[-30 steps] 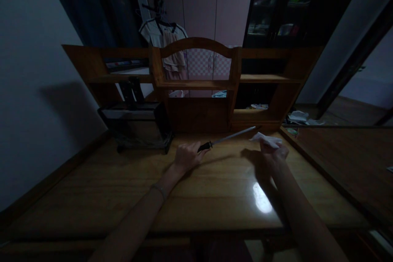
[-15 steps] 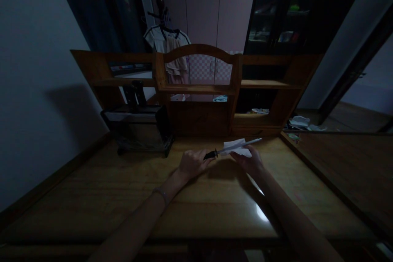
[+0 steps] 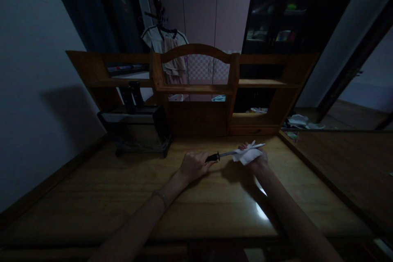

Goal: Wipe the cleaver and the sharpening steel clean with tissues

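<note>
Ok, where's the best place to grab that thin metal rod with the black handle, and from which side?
By the black handle, from its left end, as the left hand does. The rod is thin and points away to the right, its far part wrapped in the tissue.

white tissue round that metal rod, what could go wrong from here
The room is dim, so the right hand pinching the white tissue around the metal rod could slip onto its bare tip. The left hand grips only the black handle, so a hard pull might twist it loose onto the desk.
</note>
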### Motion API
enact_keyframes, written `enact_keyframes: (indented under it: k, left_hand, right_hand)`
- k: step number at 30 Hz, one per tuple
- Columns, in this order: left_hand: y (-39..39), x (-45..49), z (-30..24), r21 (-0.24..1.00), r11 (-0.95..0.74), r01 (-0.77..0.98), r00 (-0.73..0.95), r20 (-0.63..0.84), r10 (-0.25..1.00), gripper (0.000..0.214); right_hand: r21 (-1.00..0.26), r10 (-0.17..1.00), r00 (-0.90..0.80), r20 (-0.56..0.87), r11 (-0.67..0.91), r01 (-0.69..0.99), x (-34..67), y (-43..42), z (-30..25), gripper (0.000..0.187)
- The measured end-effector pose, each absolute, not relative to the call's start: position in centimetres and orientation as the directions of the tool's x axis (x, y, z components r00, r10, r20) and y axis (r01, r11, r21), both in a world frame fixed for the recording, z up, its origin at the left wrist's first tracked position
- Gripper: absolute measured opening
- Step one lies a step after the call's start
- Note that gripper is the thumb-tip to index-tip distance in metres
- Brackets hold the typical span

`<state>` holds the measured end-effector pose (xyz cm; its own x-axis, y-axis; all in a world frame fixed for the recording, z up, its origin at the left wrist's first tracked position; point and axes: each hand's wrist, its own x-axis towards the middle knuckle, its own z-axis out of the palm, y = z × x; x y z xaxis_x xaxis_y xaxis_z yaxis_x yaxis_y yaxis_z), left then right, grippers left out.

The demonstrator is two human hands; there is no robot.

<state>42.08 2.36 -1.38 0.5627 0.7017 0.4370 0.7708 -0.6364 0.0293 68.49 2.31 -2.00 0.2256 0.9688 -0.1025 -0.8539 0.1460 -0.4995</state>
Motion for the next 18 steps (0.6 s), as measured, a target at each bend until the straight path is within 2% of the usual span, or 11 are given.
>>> enact_keyframes:
  k: [3, 7, 18]
  left_hand:
    - [2.4, 42.1, -1.4, 0.015, -0.651, 0.759, 0.582, 0.433, 0.688, 0.051]
    - [2.4, 41.9, -1.4, 0.007, -0.663, 0.748, 0.597, 0.429, 0.678, 0.050]
    - [2.2, 42.1, -1.3, -0.002, -0.674, 0.738, 0.605, 0.445, 0.661, 0.049]
  right_hand:
    - [-0.426, 0.975, 0.193, -0.112, 0.128, -0.895, 69.1, 2.5, -2.2, 0.006]
    - [-0.387, 0.971, 0.213, -0.107, 0.157, -0.909, 70.2, 2.5, -2.2, 0.012]
    - [-0.374, 0.952, 0.296, -0.082, 0.246, -0.894, 72.3, 1.9, -1.9, 0.013]
